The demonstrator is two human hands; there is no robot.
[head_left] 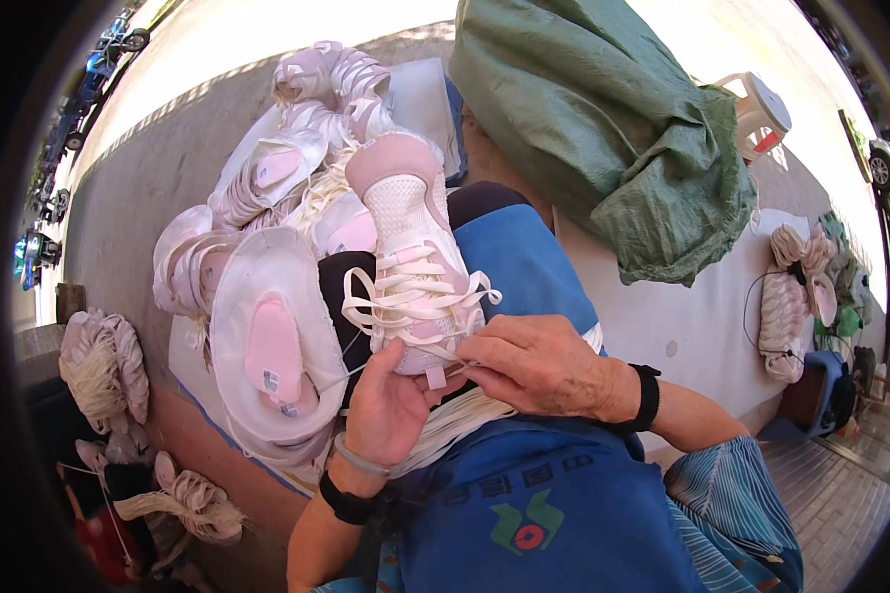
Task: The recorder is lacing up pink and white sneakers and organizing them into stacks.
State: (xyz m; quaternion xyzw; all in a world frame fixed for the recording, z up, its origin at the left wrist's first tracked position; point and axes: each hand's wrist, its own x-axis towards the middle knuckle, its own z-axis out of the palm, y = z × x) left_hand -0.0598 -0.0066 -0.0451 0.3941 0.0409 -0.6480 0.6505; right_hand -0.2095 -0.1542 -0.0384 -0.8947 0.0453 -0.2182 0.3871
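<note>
Head view: fingers of the right hand (539,368) pinch the cream lace at the tongue of a pale pink mesh sneaker (413,267), while the left hand (386,410) cups its heel. Sneaker rests on a blue apron (554,494), beside a pile of pink sneakers (267,247).

shoe (412,259) heel behind both hands, green sack (603,128) top cut off

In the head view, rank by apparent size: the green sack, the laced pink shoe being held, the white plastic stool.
1. green sack
2. laced pink shoe
3. white plastic stool
The stool is farther away and partly hidden by the sack, so it may really be bigger than it looks.
</note>
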